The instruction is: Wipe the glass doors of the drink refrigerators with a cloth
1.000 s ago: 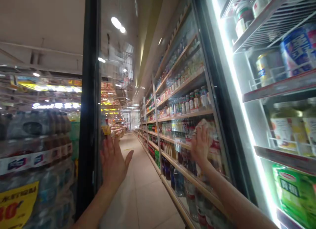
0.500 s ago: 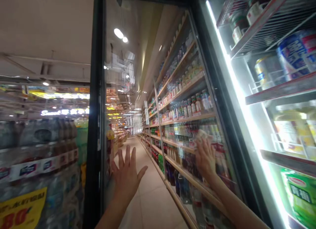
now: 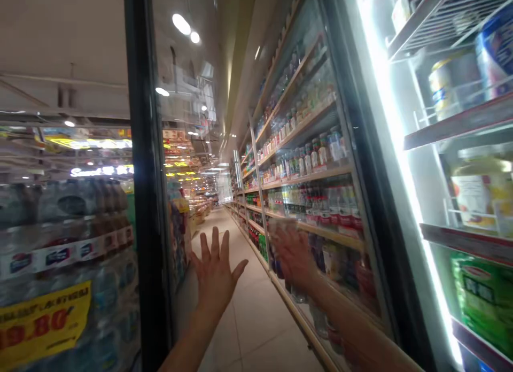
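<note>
My left hand is open, fingers spread and palm flat against the glass door of a lit cooler. My right hand is to its right on the same pane, blurred by motion, with a pale cloth pressed under its fingers. The door stands swung out, its black frame left of my left hand. Through the glass I see a shop aisle and long shelves of bottles.
The open cooler on the right has bright lit wire shelves with cans, jars and green packs. On the left are stacked bottled drinks and a yellow price sign. A tiled aisle floor runs ahead.
My right hand with the cloth has slid down and to the left across the glass. My left hand stays flat on the pane, now a little further right in view.
</note>
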Motion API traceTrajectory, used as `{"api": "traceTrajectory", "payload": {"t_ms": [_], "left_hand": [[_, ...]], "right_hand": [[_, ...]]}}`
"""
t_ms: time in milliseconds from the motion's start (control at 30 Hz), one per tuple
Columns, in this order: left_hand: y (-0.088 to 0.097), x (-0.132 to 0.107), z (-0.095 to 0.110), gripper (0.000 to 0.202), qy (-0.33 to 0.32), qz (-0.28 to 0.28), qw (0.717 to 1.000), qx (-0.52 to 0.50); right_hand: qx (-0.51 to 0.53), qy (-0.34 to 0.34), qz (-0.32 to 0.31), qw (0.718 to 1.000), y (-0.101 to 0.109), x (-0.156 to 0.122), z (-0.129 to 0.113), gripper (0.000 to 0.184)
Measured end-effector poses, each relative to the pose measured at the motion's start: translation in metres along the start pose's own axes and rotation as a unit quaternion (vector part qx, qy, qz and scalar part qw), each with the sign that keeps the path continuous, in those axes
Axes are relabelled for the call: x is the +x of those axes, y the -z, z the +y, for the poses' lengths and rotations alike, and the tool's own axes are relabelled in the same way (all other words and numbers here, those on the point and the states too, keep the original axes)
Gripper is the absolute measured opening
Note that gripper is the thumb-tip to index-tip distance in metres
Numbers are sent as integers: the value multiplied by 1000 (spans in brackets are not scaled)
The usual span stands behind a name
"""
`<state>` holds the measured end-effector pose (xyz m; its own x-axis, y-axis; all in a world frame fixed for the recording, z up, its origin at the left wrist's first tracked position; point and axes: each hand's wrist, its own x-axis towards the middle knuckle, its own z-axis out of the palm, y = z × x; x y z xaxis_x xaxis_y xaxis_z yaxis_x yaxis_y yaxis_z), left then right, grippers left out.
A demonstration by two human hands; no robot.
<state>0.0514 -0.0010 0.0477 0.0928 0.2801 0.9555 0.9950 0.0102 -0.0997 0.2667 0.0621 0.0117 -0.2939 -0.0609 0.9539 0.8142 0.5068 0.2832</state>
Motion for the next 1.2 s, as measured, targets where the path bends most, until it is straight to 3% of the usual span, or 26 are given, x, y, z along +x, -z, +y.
{"api": "traceTrajectory", "payload": {"t_ms": [133, 200, 233, 300, 400, 500, 600, 733, 833, 967, 1033, 1100, 1200], "left_hand": [[2, -2, 6, 65, 19, -33, 999, -9], [1, -2, 9, 64, 31, -44, 998, -10], [1, -3, 11, 64, 36, -48, 998, -9], [0, -5, 13, 65, 39, -51, 998, -5], [1, -9, 13, 72, 22, -49, 999, 4], [3, -14, 8, 81, 0, -56, 998, 16], [3, -21, 3, 86, -16, -71, 997, 19], [3, -32, 0, 91, -26, -97, 995, 17], [1, -41, 1, 100, -29, -115, 993, 23], [0, -47, 1, 102, -27, -116, 992, 39], [0, -48, 0, 99, -27, -114, 992, 42], [2, -48, -1, 96, -28, -112, 992, 43], [4, -49, -3, 89, -33, -109, 992, 50]], "right_hand": [[-86, -205, 47, 974, 22, -34, 75, 51], [-98, -282, 67, 952, 25, -34, 84, 53], [-95, -293, 68, 949, 24, -31, 77, 54], [-72, -249, 46, 965, 16, -19, 43, 55], [-2, -74, -21, 997, 1, -6, -21, 53], [28, 56, -62, 996, -4, -13, -46, 50], [-17, 43, -28, 999, 4, -32, -11, 52], [-80, -125, 61, 987, 17, -43, 52, 57], [-80, -159, 91, 980, 15, -33, 45, 61], [-30, 23, 13, 999, 0, -28, -11, 65], [-22, 101, -16, 995, -4, -34, -19, 64], [-34, 102, -21, 994, -2, -44, -1, 62], [-72, -36, 9, 997, 14, -59, 52, 64]]}}
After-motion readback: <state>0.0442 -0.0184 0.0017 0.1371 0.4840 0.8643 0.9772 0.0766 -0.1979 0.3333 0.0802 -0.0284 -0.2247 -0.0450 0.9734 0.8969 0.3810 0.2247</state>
